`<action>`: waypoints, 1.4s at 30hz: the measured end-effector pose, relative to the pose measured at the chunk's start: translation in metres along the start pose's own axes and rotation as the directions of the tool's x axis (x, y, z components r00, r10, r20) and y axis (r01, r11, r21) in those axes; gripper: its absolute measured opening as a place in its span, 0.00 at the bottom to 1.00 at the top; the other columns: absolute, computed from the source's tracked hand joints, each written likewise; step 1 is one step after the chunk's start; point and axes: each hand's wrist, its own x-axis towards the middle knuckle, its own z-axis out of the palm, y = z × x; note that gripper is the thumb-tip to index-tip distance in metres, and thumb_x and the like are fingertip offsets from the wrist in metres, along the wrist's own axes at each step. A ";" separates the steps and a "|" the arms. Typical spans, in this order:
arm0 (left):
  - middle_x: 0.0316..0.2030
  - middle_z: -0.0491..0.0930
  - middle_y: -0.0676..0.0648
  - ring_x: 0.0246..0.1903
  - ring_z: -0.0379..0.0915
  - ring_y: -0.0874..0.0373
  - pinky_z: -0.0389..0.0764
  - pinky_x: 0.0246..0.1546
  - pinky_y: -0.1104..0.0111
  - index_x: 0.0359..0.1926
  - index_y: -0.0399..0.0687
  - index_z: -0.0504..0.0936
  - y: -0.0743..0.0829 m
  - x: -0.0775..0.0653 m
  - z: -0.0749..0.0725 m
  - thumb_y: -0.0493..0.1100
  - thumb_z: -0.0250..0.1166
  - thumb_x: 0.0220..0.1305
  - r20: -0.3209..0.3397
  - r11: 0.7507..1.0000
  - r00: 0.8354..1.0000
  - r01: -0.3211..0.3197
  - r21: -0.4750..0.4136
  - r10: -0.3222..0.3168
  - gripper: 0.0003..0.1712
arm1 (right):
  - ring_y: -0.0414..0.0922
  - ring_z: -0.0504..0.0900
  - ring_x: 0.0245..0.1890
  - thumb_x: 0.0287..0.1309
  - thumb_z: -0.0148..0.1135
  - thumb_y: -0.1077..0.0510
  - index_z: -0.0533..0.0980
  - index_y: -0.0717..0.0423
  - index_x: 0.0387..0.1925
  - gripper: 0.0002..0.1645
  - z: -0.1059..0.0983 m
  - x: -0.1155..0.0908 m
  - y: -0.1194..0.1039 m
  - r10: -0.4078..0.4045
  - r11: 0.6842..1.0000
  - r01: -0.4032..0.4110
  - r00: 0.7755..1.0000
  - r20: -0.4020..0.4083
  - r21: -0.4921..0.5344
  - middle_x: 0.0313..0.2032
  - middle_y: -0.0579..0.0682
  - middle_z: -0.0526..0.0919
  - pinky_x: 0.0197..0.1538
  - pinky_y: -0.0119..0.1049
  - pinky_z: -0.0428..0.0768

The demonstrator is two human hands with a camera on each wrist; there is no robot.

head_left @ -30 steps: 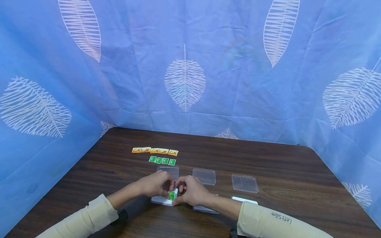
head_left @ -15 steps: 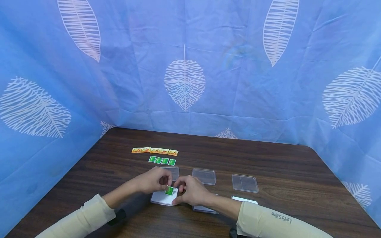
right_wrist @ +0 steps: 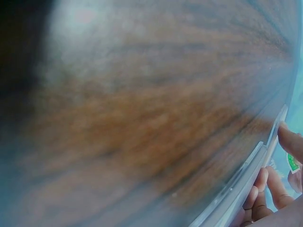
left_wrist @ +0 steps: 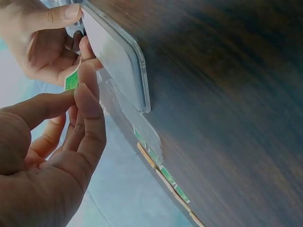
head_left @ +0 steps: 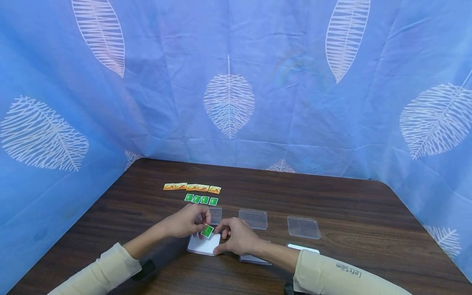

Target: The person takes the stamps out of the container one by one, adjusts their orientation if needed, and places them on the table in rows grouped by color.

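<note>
My left hand (head_left: 187, 221) pinches a small green stamp (head_left: 207, 231) with a white border between thumb and forefinger. The stamp is tilted, held over the far part of a flat clear plastic box (head_left: 202, 245) with a white top surface. In the left wrist view, the stamp (left_wrist: 72, 81) shows nearly edge-on at the fingertips. My right hand (head_left: 239, 237) holds the box at its right side, thumb at the near corner and fingers at the far one. In the right wrist view, the box's edge (right_wrist: 232, 194) runs beside the left hand's fingers.
Behind the box lie clear lids, one partly hidden by my left hand, then a middle lid (head_left: 253, 219) and a right lid (head_left: 304, 227). Two more white-topped boxes (head_left: 254, 259) sit partly under my right arm. Several green stamps (head_left: 200, 199) and orange stamps (head_left: 192, 187) form rows farther back.
My left hand has lifted the green stamp off the white surface and drawn it up and left, tilting it. The right hand has stayed at the box's side.
</note>
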 end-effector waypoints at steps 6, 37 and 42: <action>0.32 0.77 0.49 0.24 0.76 0.62 0.79 0.24 0.72 0.34 0.40 0.79 -0.004 0.000 0.001 0.23 0.63 0.66 -0.018 1.000 1.000 -0.010 0.015 0.010 0.09 | 0.34 0.66 0.22 0.42 0.85 0.61 0.84 0.57 0.39 0.20 0.001 0.001 0.001 0.000 1.000 0.000 1.000 0.002 0.000 0.24 0.45 0.76 0.29 0.28 0.62; 0.36 0.80 0.48 0.24 0.81 0.59 0.80 0.24 0.69 0.37 0.41 0.80 -0.008 -0.005 -0.002 0.26 0.64 0.68 -0.133 1.000 0.991 -0.013 -0.028 0.009 0.07 | 0.35 0.67 0.22 0.44 0.84 0.62 0.84 0.59 0.40 0.21 -0.001 0.000 0.002 -0.006 1.000 0.006 1.000 0.011 0.017 0.25 0.45 0.76 0.28 0.28 0.63; 0.36 0.81 0.47 0.25 0.82 0.60 0.82 0.26 0.68 0.38 0.40 0.82 -0.009 -0.007 -0.003 0.25 0.63 0.67 -0.154 0.999 0.987 -0.035 -0.005 0.034 0.08 | 0.35 0.67 0.23 0.44 0.84 0.62 0.84 0.58 0.40 0.21 -0.001 0.000 0.001 -0.003 1.000 0.003 1.000 0.015 0.015 0.25 0.45 0.76 0.29 0.28 0.64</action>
